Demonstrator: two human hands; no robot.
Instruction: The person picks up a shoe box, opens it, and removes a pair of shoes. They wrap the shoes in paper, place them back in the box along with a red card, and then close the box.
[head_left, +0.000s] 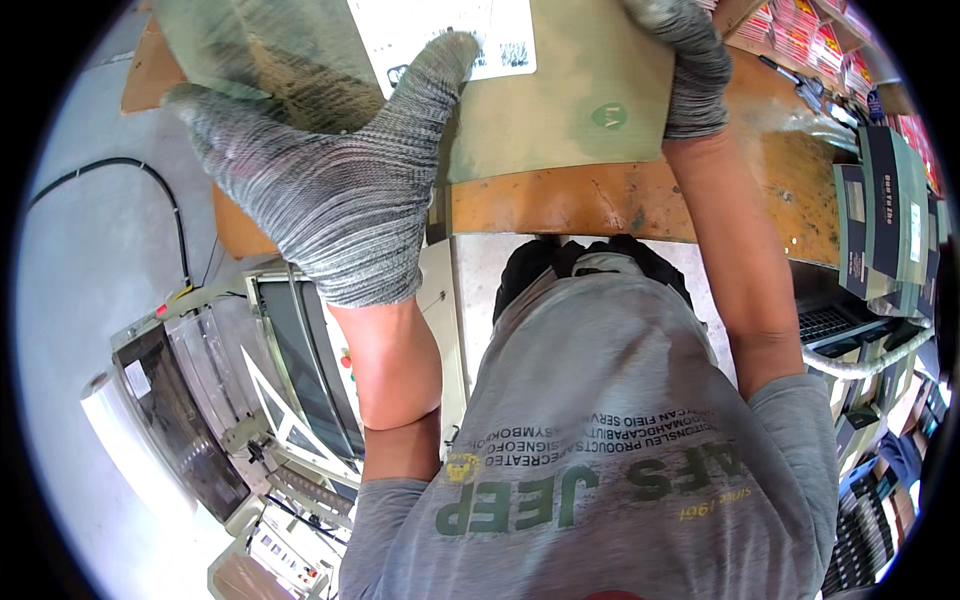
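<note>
A flat olive-green package lies on the worn brown table between the two gloved hands, reaching up past the top edge of the view. A white printed label sits on its upper face, and a small round green sticker shows near its lower right corner, just inside the right hand.

The left hand, in a grey knit glove, lies open and flat, fingers spread wide, palm down on the package's left part, with one fingertip touching the lower edge of the label. Under the outer fingers the surface looks like crinkled green film, though the blur there makes that hard to be sure of.

The right hand, gloved the same, curls over the package's right edge; its fingers wrap out of sight, so how firmly it grips cannot be told.

Right of the right forearm stands a row of dark upright packets. Below the left forearm, off the table, sits a grey machine with clear panels, and a black cable runs across the pale floor beyond it.
</note>
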